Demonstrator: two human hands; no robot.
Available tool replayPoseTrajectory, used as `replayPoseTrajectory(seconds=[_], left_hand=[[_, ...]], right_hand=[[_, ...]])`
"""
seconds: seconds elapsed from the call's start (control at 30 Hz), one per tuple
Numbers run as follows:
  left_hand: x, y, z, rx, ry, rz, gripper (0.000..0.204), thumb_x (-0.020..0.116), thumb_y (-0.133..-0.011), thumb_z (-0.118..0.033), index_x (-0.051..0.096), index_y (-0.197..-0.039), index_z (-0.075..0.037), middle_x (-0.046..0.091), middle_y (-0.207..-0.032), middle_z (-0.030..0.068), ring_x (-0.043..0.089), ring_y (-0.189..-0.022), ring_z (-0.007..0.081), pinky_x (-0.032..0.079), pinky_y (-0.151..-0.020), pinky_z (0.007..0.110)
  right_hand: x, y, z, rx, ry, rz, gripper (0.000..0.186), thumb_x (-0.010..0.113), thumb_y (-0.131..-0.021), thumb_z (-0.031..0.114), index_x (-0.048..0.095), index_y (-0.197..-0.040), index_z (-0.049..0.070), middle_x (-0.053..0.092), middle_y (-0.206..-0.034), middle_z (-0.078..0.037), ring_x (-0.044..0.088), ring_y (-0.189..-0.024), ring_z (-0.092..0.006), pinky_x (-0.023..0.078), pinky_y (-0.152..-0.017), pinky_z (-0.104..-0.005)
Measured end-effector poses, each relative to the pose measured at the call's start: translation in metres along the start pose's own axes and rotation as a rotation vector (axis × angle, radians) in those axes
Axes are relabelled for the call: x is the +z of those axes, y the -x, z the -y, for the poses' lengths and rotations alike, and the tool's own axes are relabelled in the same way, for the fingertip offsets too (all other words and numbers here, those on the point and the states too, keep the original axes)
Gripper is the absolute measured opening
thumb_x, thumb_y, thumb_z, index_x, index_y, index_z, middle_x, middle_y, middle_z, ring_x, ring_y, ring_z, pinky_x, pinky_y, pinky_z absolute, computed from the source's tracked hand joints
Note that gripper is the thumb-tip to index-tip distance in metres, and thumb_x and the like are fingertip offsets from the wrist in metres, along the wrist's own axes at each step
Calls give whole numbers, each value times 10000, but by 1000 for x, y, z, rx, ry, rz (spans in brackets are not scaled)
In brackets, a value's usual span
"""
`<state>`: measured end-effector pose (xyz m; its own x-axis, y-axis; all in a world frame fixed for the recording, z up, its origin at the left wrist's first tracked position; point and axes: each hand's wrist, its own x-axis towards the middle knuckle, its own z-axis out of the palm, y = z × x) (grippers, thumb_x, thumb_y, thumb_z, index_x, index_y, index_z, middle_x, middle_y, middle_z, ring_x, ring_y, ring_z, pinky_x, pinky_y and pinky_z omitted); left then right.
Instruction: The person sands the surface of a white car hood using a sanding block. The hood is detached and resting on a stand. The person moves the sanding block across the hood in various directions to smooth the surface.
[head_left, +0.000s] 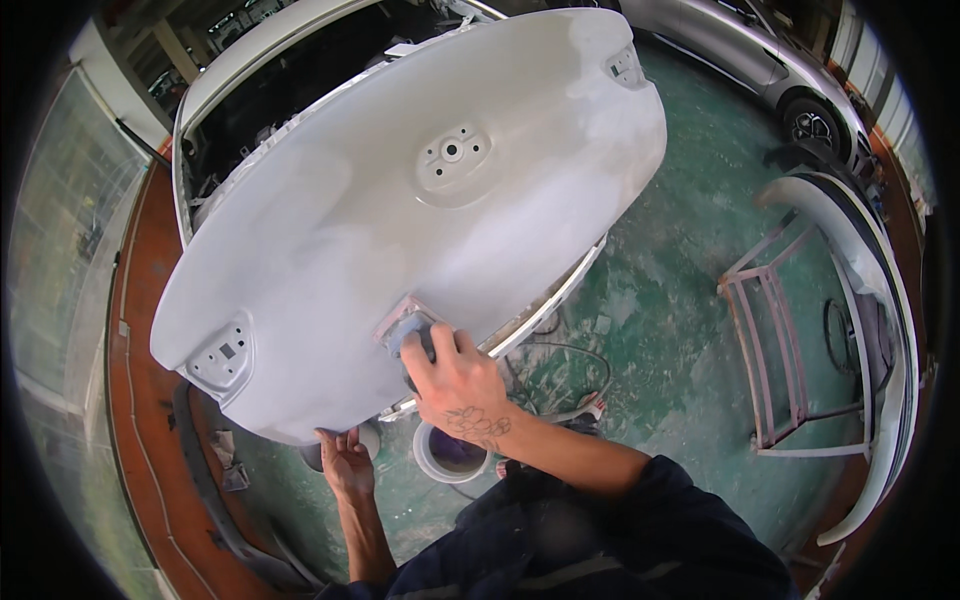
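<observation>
A car trunk lid (pixel 330 240), patchy white and beige with a matte surface, lies tilted in front of me. My right hand (pixel 460 385) grips a sanding block (pixel 406 326) from above. The block is blue-grey with a pinkish sheet under it, and it rests flat on the lid's near half. At the lid's lower left edge, my left hand (pixel 347 465) has its fingertips curled against the rim. Part of those fingers is hidden by the lid. Below the right wrist stands a white bucket (pixel 425 462) with dark purplish liquid in it.
Behind the lid is a white car body (pixel 215 95). A silver car (pixel 720 50) stands at the far right. A metal stand (pixel 765 350) and a curved bumper (pixel 895 380) occupy the right side. A hose (pixel 575 348) trails over the green floor (pixel 660 400). A dark curved part (pixel 205 480) lies at left.
</observation>
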<state>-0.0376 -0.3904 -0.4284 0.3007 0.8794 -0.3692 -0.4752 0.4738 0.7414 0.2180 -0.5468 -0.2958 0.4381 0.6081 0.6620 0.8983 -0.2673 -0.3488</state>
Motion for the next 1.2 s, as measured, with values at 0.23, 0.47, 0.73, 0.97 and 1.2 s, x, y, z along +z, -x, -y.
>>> replayPoseTrajectory(seconds=[0.23, 0.47, 0.73, 0.97, 1.2], left_hand=[[5, 9, -7, 25, -81, -46, 441, 641, -1055, -504, 623, -1320, -152, 699, -1017, -15, 705, -909, 139, 485, -615, 212], [15, 15, -7, 42, -117, -88, 398, 629, -1063, -493, 638, -1278, -158, 718, -997, -25, 716, -890, 135, 437, -551, 206], [-14, -2, -10, 10, -147, 33, 474, 627, -1063, -503, 623, -1359, -132, 719, -1102, -22, 710, -1087, 130, 427, -564, 185], [-12, 4, -9, 39, -132, 11, 461, 636, -1057, -507, 645, -1332, -137, 747, -1054, -24, 744, -977, 136, 433, -544, 195], [0, 6, -9, 50, -151, -31, 450, 645, -1051, -509, 662, -1289, -128, 750, -1055, -14, 732, -970, 121, 421, -527, 195]], right_hand=[[-44, -51, -58, 187, -57, 46, 477, 837, -754, 127, 535, -1113, 38, 527, -1069, -194, 690, -809, -412, 602, -640, -485], [-63, -76, -83, 391, 34, 43, 515, 820, -768, 125, 507, -1167, 33, 523, -1097, -205, 687, -813, -448, 586, -679, -522], [-12, -45, 6, -35, 62, 130, 524, 844, -729, 126, 567, -1171, 71, 516, -1105, -191, 688, -729, -311, 589, -510, -385], [-79, -106, -112, 361, 23, 68, 464, 799, -785, 130, 534, -1157, 52, 549, -1107, -227, 703, -824, -481, 591, -715, -554], [-57, -90, -66, 216, 25, 43, 452, 789, -757, 97, 550, -1139, 64, 541, -1108, -204, 708, -777, -424, 603, -618, -487]])
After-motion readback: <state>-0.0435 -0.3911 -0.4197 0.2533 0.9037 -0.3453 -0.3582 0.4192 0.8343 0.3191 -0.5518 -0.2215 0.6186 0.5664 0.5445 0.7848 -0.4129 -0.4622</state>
